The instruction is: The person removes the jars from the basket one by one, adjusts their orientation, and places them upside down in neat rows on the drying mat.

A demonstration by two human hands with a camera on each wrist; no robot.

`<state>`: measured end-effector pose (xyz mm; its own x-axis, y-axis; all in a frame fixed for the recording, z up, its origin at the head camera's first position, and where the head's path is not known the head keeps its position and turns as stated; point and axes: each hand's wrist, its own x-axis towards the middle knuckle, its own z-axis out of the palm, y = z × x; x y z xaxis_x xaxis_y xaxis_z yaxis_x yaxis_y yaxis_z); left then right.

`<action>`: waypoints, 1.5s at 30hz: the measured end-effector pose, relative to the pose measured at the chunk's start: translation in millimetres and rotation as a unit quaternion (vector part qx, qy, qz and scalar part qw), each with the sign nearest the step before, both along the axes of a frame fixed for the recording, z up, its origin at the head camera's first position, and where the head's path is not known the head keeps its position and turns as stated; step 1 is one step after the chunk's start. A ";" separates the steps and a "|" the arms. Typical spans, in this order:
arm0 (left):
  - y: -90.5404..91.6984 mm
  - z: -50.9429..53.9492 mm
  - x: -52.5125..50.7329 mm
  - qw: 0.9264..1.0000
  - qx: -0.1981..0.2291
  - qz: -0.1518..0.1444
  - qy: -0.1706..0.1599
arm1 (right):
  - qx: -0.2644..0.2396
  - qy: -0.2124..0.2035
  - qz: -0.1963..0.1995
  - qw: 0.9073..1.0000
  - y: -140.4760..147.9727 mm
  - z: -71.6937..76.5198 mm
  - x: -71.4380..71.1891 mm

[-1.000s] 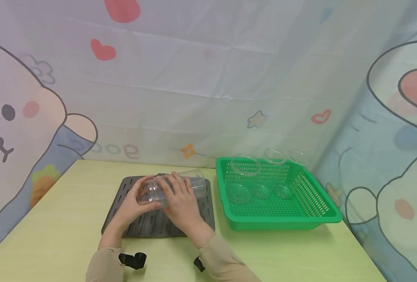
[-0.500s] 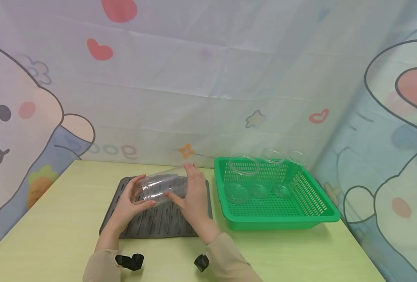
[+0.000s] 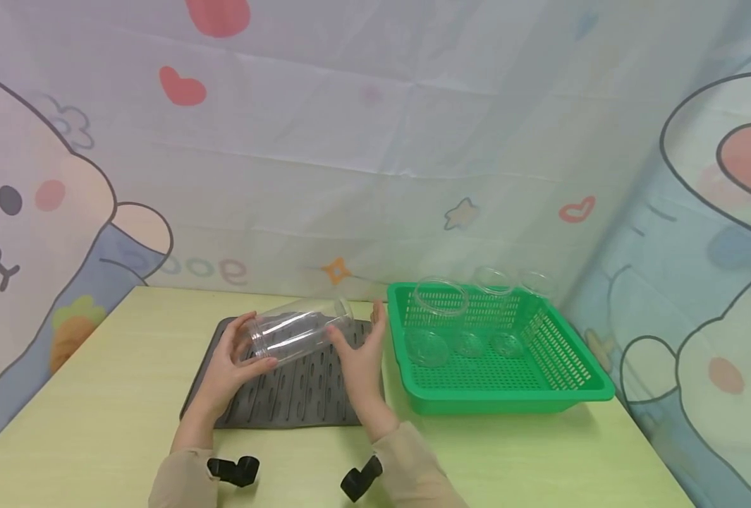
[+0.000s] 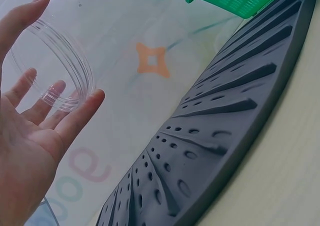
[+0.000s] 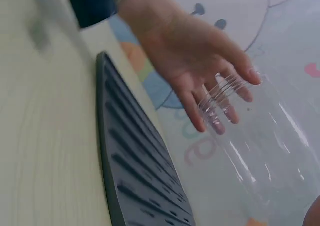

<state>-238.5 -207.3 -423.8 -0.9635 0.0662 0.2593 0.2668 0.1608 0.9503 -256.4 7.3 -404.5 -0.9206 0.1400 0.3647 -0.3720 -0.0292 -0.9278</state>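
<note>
A clear plastic cup [image 3: 295,331] lies tilted in the air over a dark grey ridged mat [image 3: 280,406], its wider mouth pointing right and slightly up. My left hand [image 3: 226,367] grips the ribbed bottom end, thumb on the near side and fingers on the far side. In the left wrist view the fingers of that hand [image 4: 35,131] spread around the ribbed ring [image 4: 75,73]. Near the cup's mouth is my right hand [image 3: 362,363], fingers extended and apart from the wall. Its thumb is close to the rim; contact cannot be told.
On the right of the table [image 3: 508,458] stands a green perforated basket [image 3: 496,403]. Three clear cups stand upright inside, one of them a wider cup [image 3: 441,310] at the left. A printed cloth [image 3: 362,176] hangs behind the table.
My right hand has slid right along the cup from its middle, and its fingers have come off the wall. The left hand keeps its grip, shifted slightly left with the cup.
</note>
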 end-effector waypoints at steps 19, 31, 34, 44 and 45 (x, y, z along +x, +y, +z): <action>8.2 1.6 -1.0 1.000 -0.002 -0.007 0.009 | -0.264 -0.164 0.123 0.942 -5.0 -22.6 -6.6; 11.9 -0.1 -2.1 1.000 0.009 -0.021 0.004 | -0.335 -0.187 0.190 0.904 -17.4 -27.8 -3.5; 12.2 0.1 -2.8 1.000 0.006 -0.025 0.005 | -0.360 -0.191 0.204 0.890 -21.8 -27.1 -1.6; 14.3 -0.6 -2.2 0.999 0.015 -0.038 -0.002 | -0.355 -0.186 0.213 0.891 -30.9 -32.0 0.0; 14.7 -0.9 -2.0 0.999 0.015 -0.039 -0.004 | -0.360 -0.188 0.209 0.889 -31.6 -32.6 -0.5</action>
